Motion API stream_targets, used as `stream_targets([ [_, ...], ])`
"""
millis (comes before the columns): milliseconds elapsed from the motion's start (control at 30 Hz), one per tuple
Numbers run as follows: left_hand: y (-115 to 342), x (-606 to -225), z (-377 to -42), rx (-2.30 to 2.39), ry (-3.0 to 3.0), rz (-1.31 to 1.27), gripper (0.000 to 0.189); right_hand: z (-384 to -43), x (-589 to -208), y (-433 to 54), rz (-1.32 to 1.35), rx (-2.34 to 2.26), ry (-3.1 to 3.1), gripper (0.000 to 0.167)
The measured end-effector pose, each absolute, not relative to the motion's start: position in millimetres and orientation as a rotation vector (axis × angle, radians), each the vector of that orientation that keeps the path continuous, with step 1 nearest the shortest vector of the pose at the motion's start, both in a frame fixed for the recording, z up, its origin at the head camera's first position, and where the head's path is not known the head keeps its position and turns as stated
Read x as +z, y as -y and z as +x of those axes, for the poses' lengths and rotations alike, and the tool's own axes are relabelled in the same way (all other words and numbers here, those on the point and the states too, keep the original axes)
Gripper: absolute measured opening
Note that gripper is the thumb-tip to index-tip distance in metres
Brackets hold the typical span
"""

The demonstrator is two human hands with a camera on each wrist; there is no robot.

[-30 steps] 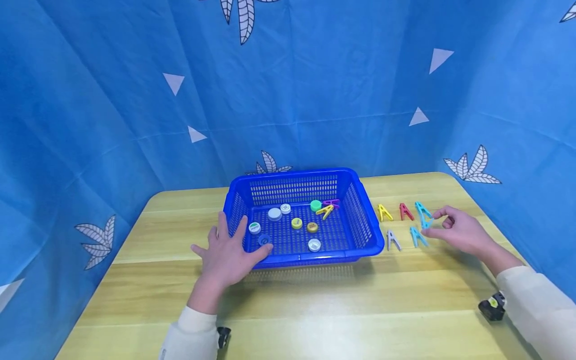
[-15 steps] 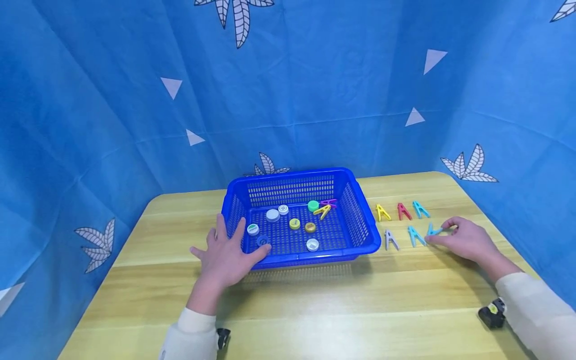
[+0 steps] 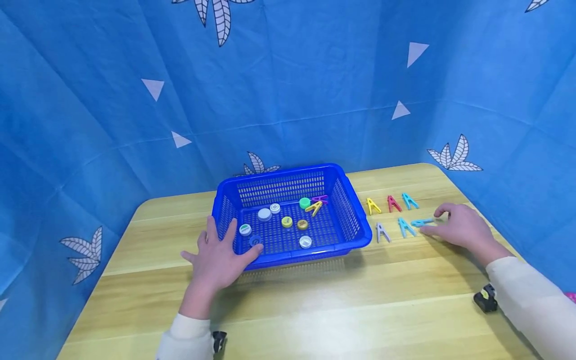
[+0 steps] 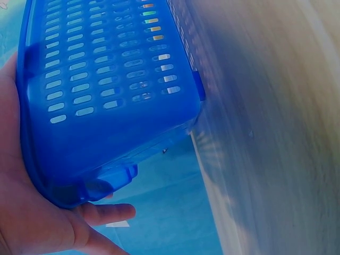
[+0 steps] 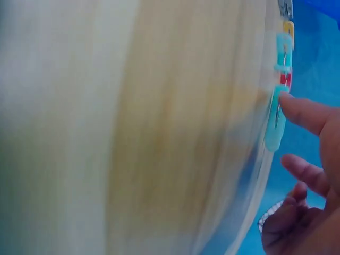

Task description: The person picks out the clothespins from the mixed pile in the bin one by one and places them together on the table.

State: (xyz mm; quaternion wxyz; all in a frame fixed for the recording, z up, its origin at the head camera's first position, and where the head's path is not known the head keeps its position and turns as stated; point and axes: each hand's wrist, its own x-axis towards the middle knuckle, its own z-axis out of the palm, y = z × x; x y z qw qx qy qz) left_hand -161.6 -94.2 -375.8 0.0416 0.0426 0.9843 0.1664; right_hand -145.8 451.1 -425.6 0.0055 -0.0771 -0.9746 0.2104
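My left hand (image 3: 218,260) lies with spread fingers over the front left corner of the blue basket (image 3: 292,254); in the left wrist view the palm rests against the rim. At the right of the table, my right hand (image 3: 463,230) is beside a light blue clothespin (image 3: 420,223) that lies turned sideways. The right wrist view has the thumb touching that clothespin (image 5: 276,119), with the forefinger apart from it. Left of it lies another light blue clothespin (image 3: 406,227), then a grey one (image 3: 382,232). Behind them are yellow (image 3: 372,206), red (image 3: 393,204) and light blue (image 3: 409,201) clothespins.
Inside the basket are several bottle caps, among them a green cap (image 3: 304,203) and a white cap (image 3: 264,214). A yellow clothespin (image 3: 314,208) and a magenta clothespin (image 3: 320,199) lie there too. A blue curtain (image 3: 288,90) hangs behind the wooden table (image 3: 315,310).
My right hand has brought the light blue clothespin towards the near row and laid it down beside the other light blue one. Its fingers have parted. The left hand has stayed at the basket.
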Motion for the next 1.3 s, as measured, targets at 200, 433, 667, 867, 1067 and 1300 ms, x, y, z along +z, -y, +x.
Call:
stream_targets([
  [200,95.0,-375.5,-158.1,0.520,-3.008,0.111,0.111,-151.9,-431.3,-464.4,-0.076,0.790,3.077,0.070],
  [433,97.3,-376.8,-156.0,0.541,-3.005,0.097,0.115,-153.5,-433.4,-469.9,0.007,0.835,3.068,0.048],
  [667,98.7,-378.7,-155.0,0.534,-3.013,0.083,0.115,-150.6,-433.4,-467.0,-0.043,0.799,3.046,0.042],
  [867,98.5,-379.6,-155.5,0.540,-3.022,0.082,0.112,-146.2,-436.0,-460.5,-0.040,0.729,3.022,0.038],
  [1067,96.6,-377.9,-156.7,0.532,-3.028,0.107,0.111,-141.5,-439.6,-457.7,-0.056,0.716,3.036,0.039],
  [1300,93.0,-375.9,-160.2,0.516,-3.034,0.130,0.106,-136.5,-439.4,-460.9,-0.084,0.726,3.058,0.046],
])
